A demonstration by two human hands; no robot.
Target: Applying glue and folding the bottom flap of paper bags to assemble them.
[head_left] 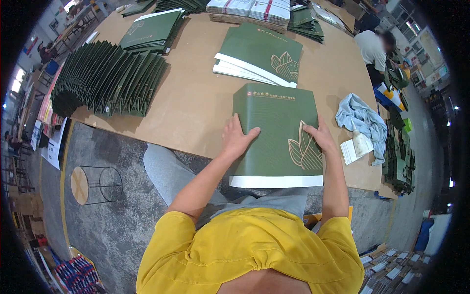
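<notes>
A green paper bag with a gold leaf outline and a white strip along its near edge lies flat in front of me. That near edge sticks out past the table's front edge. My left hand grips the bag's left side, thumb on top. On the opposite side, my right hand holds the right edge, its thumb also on the printed face. The fingers under the bag are partly hidden. Just beyond it lie several flat green sheets with white edges, overlapping each other.
Folded green bags stand in a fanned row at the left of the brown table. More green stacks and a white bundle sit farther back. At right are a blue cloth and white bottle. A stool stands at left.
</notes>
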